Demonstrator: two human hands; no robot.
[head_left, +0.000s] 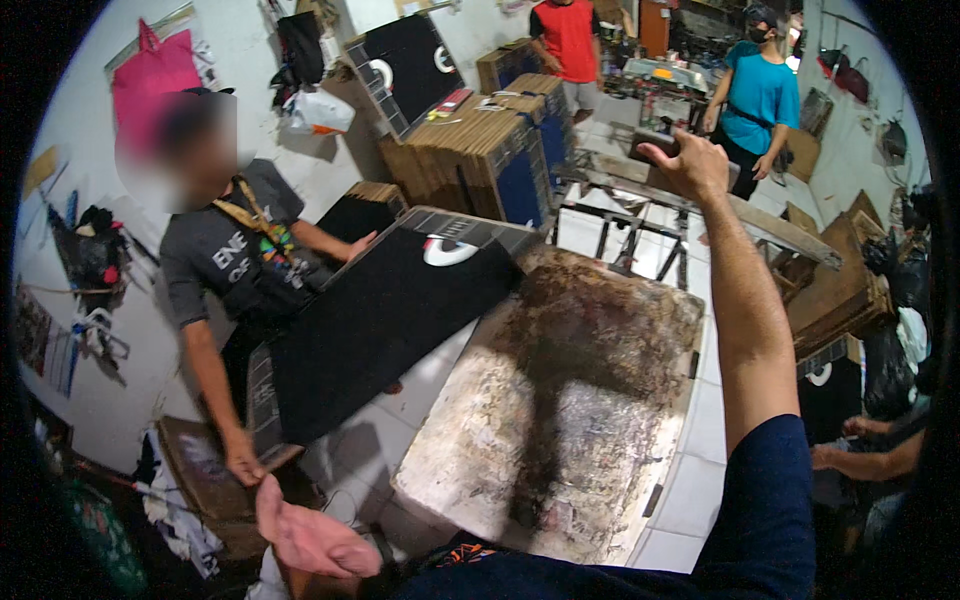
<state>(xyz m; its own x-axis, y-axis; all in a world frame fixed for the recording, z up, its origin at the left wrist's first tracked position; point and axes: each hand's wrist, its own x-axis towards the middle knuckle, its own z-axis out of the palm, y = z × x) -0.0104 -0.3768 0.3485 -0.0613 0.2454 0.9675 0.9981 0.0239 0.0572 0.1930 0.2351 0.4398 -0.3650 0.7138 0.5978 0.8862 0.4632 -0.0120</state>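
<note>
My right arm stretches up and forward from the lower right. My right hand [692, 168] is raised with its thumb out to the side, holding nothing that I can see; its other fingers are partly turned away. A pink cloth or glove [315, 530] bunches at the lower left where my left arm seems to be, hiding any fingers. Before me stands a worn, stained table [560, 400]. At its left edge a co-worker in a dark grey shirt grips a large black panel [390, 310] with grey printed borders and a white round mark, tilted, one corner overlapping the table.
Stacked brown boards [455, 160] stand behind the panel, with another black panel [405, 75] leaning on top. A metal frame [625, 225] and a wooden beam [775, 225] lie beyond the table. Two people stand at the back; another person's hands [850, 450] show at right.
</note>
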